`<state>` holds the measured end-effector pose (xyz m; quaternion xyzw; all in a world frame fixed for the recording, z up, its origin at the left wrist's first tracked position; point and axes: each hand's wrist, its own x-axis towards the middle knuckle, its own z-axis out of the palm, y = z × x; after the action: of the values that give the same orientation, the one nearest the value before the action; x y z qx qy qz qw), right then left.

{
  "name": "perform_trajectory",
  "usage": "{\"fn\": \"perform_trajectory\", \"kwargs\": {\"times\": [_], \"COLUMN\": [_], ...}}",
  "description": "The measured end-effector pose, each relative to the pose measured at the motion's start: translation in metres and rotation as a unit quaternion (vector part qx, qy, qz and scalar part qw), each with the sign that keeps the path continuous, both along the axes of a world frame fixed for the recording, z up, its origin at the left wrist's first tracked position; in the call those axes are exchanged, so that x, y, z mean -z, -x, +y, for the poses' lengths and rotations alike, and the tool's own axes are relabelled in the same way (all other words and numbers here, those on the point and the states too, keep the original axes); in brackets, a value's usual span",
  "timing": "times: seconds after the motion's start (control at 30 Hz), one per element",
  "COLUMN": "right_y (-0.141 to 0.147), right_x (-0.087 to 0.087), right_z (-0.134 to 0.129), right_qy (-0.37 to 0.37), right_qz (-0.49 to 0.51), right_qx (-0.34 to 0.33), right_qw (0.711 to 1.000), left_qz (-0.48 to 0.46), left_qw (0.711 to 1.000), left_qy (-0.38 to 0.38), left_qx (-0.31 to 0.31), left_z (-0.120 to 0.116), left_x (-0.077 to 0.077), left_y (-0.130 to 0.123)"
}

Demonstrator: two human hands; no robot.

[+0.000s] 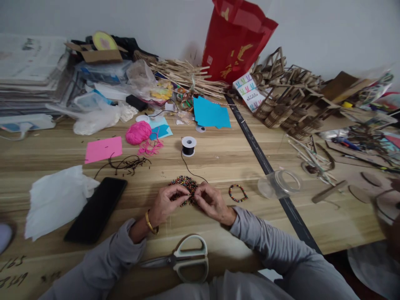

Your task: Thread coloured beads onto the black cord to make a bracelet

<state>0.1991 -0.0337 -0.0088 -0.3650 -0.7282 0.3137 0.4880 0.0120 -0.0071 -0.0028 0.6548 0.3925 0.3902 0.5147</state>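
A pile of small multicoloured beads lies on the wooden table, partly hidden by both hands. At its left side my left hand is closed in a pinch, its fingertips near the middle of the pile; what it holds is too small to name. My right hand is pinched at the right edge of the beads, and black cord runs to it from a white spool behind the pile. To the right a beaded ring lies flat.
Scissors lie close to my body. On the left are a black phone, white tissue and cut cord pieces. A clear plastic container is on the right. Pink yarn and a red bag stand farther back.
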Motion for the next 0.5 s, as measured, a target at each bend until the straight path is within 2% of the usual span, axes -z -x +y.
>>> {"fn": "perform_trajectory", "kwargs": {"times": [0.5], "right_y": [0.0004], "right_x": [-0.0004], "right_z": [-0.0002], "right_qy": [0.010], "right_qz": [-0.009], "right_qx": [-0.002], "right_qw": [1.000], "left_qz": [0.009], "left_qw": [1.000], "left_qy": [-0.026], "left_qx": [0.004], "left_z": [0.0008], "left_x": [0.0021], "left_y": [0.0017]}}
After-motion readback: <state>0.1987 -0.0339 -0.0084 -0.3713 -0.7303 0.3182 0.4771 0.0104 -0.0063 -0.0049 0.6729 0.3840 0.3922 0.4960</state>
